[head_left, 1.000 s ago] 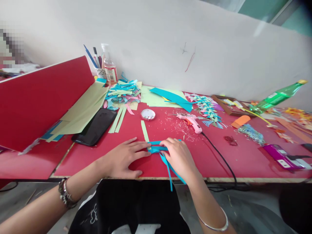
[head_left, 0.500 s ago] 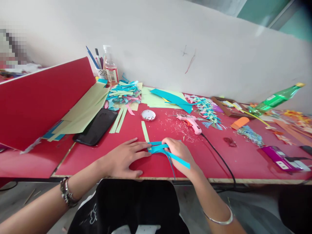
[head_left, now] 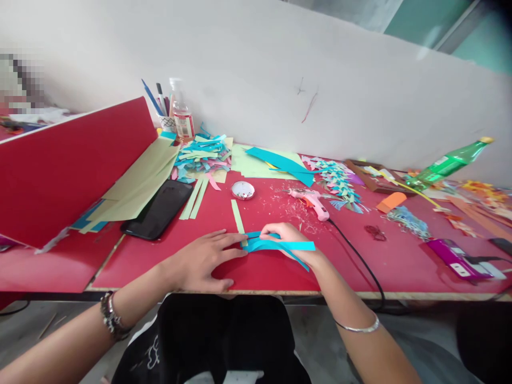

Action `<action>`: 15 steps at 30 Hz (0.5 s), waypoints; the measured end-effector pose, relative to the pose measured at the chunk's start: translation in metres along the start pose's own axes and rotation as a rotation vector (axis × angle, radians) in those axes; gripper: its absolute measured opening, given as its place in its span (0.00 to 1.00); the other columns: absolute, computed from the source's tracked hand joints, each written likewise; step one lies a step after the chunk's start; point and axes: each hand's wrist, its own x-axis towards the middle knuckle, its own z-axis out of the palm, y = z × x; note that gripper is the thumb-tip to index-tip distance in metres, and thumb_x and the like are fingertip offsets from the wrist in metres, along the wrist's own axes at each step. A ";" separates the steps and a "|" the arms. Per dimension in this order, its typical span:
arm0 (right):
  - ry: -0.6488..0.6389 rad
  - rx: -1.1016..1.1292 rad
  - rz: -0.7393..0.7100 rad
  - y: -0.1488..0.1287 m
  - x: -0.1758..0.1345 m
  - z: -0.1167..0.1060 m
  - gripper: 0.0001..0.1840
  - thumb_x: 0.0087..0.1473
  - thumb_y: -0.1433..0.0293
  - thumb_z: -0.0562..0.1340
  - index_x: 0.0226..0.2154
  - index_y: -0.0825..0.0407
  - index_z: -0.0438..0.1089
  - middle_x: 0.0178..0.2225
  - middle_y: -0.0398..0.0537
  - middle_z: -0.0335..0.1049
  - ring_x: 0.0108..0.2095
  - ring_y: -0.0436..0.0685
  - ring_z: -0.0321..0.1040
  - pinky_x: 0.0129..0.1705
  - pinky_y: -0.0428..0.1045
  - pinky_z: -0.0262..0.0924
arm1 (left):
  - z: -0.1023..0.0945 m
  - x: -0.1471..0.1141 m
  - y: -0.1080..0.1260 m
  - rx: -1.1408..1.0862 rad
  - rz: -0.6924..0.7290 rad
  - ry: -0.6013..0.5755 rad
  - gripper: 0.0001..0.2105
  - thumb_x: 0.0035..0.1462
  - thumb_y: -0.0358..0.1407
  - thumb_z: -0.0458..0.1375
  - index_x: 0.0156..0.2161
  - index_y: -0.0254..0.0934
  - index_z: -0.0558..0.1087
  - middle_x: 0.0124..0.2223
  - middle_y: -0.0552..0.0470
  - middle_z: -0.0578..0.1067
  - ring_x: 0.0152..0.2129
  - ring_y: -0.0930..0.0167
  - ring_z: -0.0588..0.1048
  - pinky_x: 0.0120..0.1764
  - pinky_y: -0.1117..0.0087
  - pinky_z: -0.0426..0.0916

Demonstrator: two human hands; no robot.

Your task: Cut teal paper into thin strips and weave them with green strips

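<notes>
My left hand [head_left: 204, 258] lies flat on the red tabletop, fingers spread. Its fingertips press on the left ends of several blue paper strips [head_left: 296, 246], where a pale green paper strip [head_left: 237, 216] crosses them. My right hand [head_left: 286, 237] is closed in a pinch on one blue strip, just right of the left fingertips. Two other blue strips pass in front of that hand, their free ends reaching over its wrist. The exact grip of the right fingertips is partly hidden.
Beyond my hands are a small white lid [head_left: 242, 190] and a pink glue gun [head_left: 314, 202] with a black cord. A phone [head_left: 158, 209], loose green strips [head_left: 194, 199] and a heap of cut paper [head_left: 204, 154] lie left. A green bottle [head_left: 450, 164] and purple power strip [head_left: 458, 260] are right.
My right hand has shifted slightly left with its strip. The loose blue strips have swung up, from hanging toward the table edge to lying over the right wrist. My left hand stays put.
</notes>
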 end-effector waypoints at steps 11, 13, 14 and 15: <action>-0.055 -0.051 -0.035 0.002 0.003 -0.006 0.18 0.51 0.58 0.52 0.23 0.55 0.65 0.23 0.43 0.64 0.27 0.50 0.60 0.27 0.43 0.49 | 0.001 0.000 -0.001 0.009 0.009 0.016 0.24 0.47 0.45 0.52 0.51 0.40 0.61 0.58 0.46 0.55 0.50 0.60 0.60 0.54 0.56 0.48; -0.049 -0.076 -0.028 0.002 0.003 -0.005 0.18 0.51 0.58 0.52 0.23 0.55 0.65 0.23 0.43 0.64 0.26 0.50 0.59 0.26 0.43 0.48 | 0.001 0.000 -0.001 0.009 0.008 0.013 0.24 0.47 0.45 0.52 0.51 0.40 0.61 0.57 0.46 0.56 0.51 0.60 0.60 0.55 0.56 0.47; -0.040 -0.092 -0.021 0.003 0.003 -0.005 0.18 0.51 0.58 0.52 0.23 0.55 0.65 0.22 0.43 0.64 0.26 0.50 0.59 0.26 0.43 0.48 | 0.001 0.000 -0.001 0.007 0.008 0.009 0.25 0.47 0.45 0.52 0.51 0.40 0.60 0.57 0.45 0.56 0.51 0.60 0.60 0.55 0.56 0.47; -0.029 -0.108 -0.015 0.003 0.003 -0.005 0.18 0.50 0.57 0.52 0.23 0.55 0.65 0.22 0.43 0.64 0.26 0.50 0.59 0.26 0.43 0.48 | 0.001 0.000 -0.001 0.004 0.009 0.003 0.25 0.47 0.45 0.52 0.51 0.40 0.60 0.57 0.45 0.56 0.51 0.60 0.59 0.55 0.56 0.47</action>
